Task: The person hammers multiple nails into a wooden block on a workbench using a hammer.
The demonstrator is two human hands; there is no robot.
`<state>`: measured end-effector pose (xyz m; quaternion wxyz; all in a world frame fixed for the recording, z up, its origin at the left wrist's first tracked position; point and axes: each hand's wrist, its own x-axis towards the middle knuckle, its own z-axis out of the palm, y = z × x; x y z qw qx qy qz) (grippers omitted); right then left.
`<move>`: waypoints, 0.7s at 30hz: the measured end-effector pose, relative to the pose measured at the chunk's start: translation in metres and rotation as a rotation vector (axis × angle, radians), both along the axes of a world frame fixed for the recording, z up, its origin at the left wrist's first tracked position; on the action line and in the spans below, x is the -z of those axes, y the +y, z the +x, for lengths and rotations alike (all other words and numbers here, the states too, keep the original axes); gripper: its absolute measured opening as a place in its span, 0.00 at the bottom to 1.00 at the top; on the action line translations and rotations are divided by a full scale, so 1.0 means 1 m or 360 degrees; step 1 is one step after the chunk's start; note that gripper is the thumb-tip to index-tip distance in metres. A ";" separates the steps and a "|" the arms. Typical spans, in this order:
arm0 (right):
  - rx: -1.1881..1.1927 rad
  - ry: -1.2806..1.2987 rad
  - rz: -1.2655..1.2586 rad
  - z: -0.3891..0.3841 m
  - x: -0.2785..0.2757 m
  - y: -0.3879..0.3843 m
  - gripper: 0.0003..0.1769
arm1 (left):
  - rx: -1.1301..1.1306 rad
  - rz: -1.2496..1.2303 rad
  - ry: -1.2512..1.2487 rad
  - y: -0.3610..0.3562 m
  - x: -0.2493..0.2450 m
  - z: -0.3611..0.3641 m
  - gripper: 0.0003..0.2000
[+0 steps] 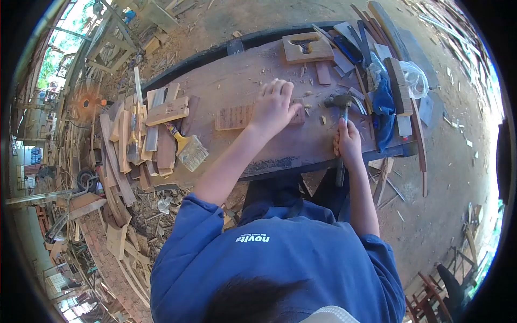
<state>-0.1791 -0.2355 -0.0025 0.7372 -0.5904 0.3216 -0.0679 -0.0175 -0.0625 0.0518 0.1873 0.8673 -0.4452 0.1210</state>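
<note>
My right hand (349,142) is closed around the handle of a claw hammer (339,101), whose dark head is over the right part of the workbench (215,89). My left hand (273,105) lies across a reddish-brown wooden board (232,118), its fingers stretched out towards the far side and the thumb apart. Rows of small marks run over the board's face. Both ends of the board show on either side of my left hand, while its middle is hidden beneath. Small wood chips are scattered between board and hammer.
At the left, a paintbrush (192,152) rests near stacked wood pieces (167,111). A hollowed wooden block (293,51) sits at the back. Along the right edge are a blue cloth (383,102), a clear plastic bag (414,79), a handsaw-like dark tool (349,49) and long timber strips (389,29).
</note>
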 end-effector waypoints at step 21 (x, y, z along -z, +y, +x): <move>0.0001 0.0006 0.0136 -0.002 -0.003 -0.007 0.17 | -0.0152 0.0006 -0.0801 -0.048 0.017 0.064 0.14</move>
